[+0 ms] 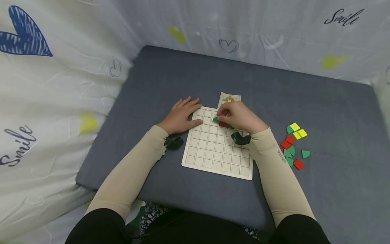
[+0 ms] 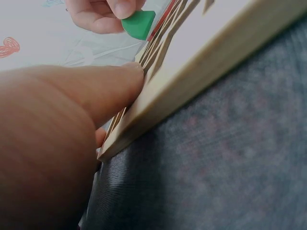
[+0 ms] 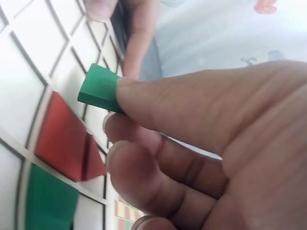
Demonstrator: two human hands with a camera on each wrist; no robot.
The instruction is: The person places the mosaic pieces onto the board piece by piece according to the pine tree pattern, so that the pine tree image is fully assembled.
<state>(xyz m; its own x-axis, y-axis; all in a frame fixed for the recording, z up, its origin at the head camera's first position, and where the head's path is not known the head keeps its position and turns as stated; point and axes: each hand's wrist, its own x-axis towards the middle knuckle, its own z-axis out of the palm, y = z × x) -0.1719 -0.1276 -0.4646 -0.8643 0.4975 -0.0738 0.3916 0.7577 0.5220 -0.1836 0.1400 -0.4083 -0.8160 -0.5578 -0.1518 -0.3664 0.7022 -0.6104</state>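
My right hand (image 1: pixel 240 117) pinches a green quarter-round tile (image 3: pixel 98 88) between thumb and fingers, just over the far part of a pale wooden grid board (image 1: pixel 210 145). In the right wrist view, a red tile (image 3: pixel 60 136) lies in the grid below it, with another red piece (image 3: pixel 94 160) beside that one. A second green tile (image 3: pixel 50 199) sits in a cell close by. My left hand (image 1: pixel 181 118) rests at the board's upper left edge with its fingers spread, the thumb lying over the rim.
Behind the board, a small pattern card (image 1: pixel 223 99) is partly hidden by my right hand. Right of my forearm lie loose red tiles (image 1: pixel 298 164), yellow tiles (image 1: pixel 300 134) and green tiles (image 1: pixel 305 154) on the grey table (image 1: pixel 341 135). Printed curtains (image 1: pixel 195 20) hang behind and at the left.
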